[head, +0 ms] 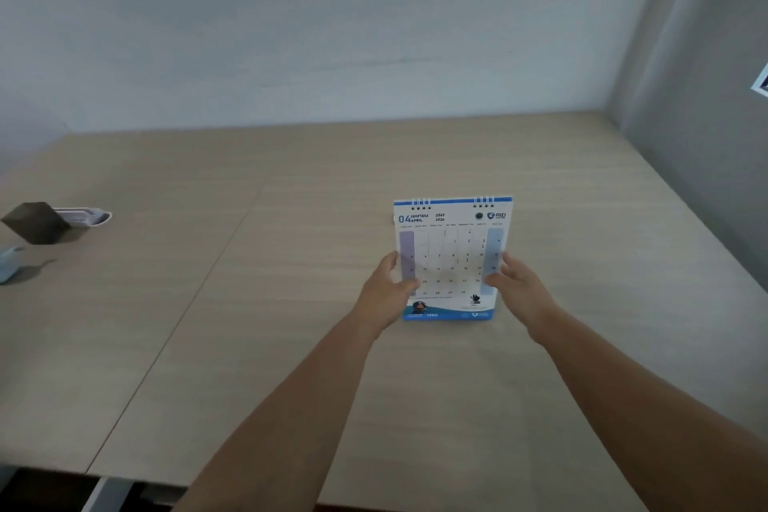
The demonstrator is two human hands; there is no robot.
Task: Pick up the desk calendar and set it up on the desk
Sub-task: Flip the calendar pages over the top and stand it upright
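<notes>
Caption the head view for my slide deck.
Both hands, left and right, steady an April desk calendar upright on the desk.

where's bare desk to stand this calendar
Bare wood lies all around the white-and-blue spiral desk calendar: behind it to the pale wall, and right to the grey wall. Only the far left is crowded, by a dark angular holder.

You have the desk calendar point(451, 258) upright on the pale wood desk point(249, 303), right of centre, its face turned toward you and its lower edge at the desk surface. It is a white, portrait-format calendar with wire loops and a blue strip along the top, a blue band along the bottom, and the April 2026 page showing.
</notes>
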